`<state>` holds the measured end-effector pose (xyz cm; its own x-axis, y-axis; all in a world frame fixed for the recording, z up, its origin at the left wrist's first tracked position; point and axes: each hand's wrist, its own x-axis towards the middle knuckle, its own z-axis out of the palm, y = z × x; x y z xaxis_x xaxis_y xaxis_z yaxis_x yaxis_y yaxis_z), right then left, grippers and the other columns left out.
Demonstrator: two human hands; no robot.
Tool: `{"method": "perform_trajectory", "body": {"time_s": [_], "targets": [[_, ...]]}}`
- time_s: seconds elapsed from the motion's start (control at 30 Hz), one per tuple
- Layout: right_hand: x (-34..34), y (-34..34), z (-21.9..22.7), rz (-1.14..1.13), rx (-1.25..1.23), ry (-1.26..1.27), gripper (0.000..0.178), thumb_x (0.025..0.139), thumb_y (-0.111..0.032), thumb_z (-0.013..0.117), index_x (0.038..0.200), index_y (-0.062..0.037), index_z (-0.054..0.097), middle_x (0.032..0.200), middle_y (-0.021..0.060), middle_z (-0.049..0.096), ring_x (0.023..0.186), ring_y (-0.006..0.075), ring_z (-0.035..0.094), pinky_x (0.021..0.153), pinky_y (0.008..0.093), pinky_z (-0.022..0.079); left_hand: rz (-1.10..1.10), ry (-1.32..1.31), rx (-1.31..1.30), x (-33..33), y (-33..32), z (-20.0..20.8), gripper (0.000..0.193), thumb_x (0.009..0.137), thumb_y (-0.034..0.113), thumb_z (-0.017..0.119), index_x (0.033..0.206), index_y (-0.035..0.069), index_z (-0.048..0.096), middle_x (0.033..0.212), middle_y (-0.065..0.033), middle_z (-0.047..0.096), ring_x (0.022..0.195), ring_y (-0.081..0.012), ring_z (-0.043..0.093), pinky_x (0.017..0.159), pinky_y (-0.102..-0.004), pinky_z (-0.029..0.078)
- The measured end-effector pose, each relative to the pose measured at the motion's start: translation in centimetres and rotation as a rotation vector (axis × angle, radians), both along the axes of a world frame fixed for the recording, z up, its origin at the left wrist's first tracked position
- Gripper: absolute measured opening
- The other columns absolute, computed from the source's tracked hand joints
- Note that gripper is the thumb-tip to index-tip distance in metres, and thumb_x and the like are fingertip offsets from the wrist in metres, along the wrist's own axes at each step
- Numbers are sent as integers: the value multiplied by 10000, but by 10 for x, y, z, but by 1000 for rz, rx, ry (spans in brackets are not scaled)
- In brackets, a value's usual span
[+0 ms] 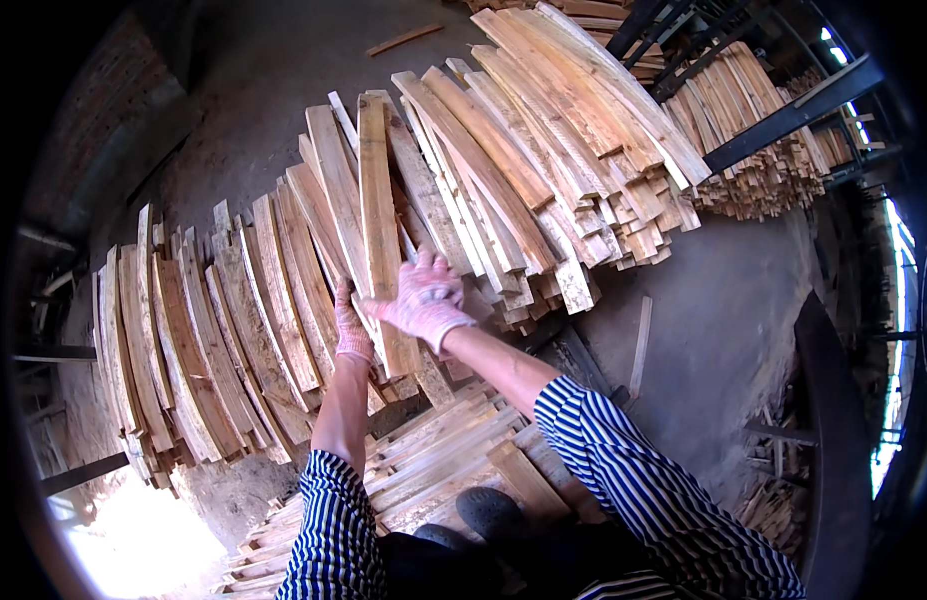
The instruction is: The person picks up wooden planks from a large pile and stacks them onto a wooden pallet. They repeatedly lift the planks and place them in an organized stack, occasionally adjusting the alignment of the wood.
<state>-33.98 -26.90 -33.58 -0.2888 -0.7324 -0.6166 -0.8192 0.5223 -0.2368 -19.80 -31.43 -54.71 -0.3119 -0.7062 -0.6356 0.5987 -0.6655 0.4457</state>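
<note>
Both my hands wear pinkish knit gloves, at the near part of a long pale wooden board [378, 200] lying on top of a stack of boards. My left hand [352, 328] is upright against the board's left edge, its visible fingers stretched out and not wrapped round it; part of the hand is hidden. My right hand [423, 298] is over the board's right side, palm down. Its thumb reaches left across the board, apart from the bent fingers, and nothing shows in its grasp. Neighbouring boards [328, 185] lie side by side around it.
More stacked boards [563, 90] run to the upper right, with another pile [748, 130] beyond. My shoes [491, 512] are on a layer of planks [433, 470]. A dark metal beam [798, 115] crosses at right. A loose strip [641, 345] lies on the floor.
</note>
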Motion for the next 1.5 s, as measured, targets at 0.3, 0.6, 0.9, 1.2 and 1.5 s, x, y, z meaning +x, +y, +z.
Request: {"method": "perform_trajectory", "body": {"time_s": [0.3,0.6,0.9,1.2,1.5], "targets": [[11,-22,-37,-347,-93,-220,1207,781,-601,764,1624,-94,66,1643,233,201,1487,419,279,1182,537,321,0,90,-2,11,-9,24,472,875,360,781,1203,52,639,1131,-156,702,1016,-312,686,921,-470,581],[-17,78,-86,-601,-47,-1283,827,973,-478,651,1582,-53,287,1565,92,421,1424,246,398,1190,382,309,-444,-112,76,58,74,117,397,901,269,751,1188,16,645,1084,-117,708,983,-237,698,947,-407,582],[27,85,-82,-243,-57,-1036,832,875,-385,804,1487,20,410,1435,144,536,1291,237,535,1140,366,399,-217,-195,59,107,71,34,517,930,358,729,1324,42,617,1215,-101,703,1121,-237,665,1010,-412,541],[24,81,13,-338,-166,-902,1105,893,-366,777,1567,101,37,1481,268,477,1335,324,524,1166,333,389,-206,72,214,82,74,161,496,852,334,807,1227,58,634,1120,-124,689,1064,-270,667,957,-424,569],[17,105,232,-373,269,-855,764,887,-493,756,1426,-5,522,1207,99,664,1078,172,653,950,313,543,-117,-22,389,74,153,389,429,855,299,790,1179,63,638,1047,-114,719,964,-237,698,878,-394,591]]}}
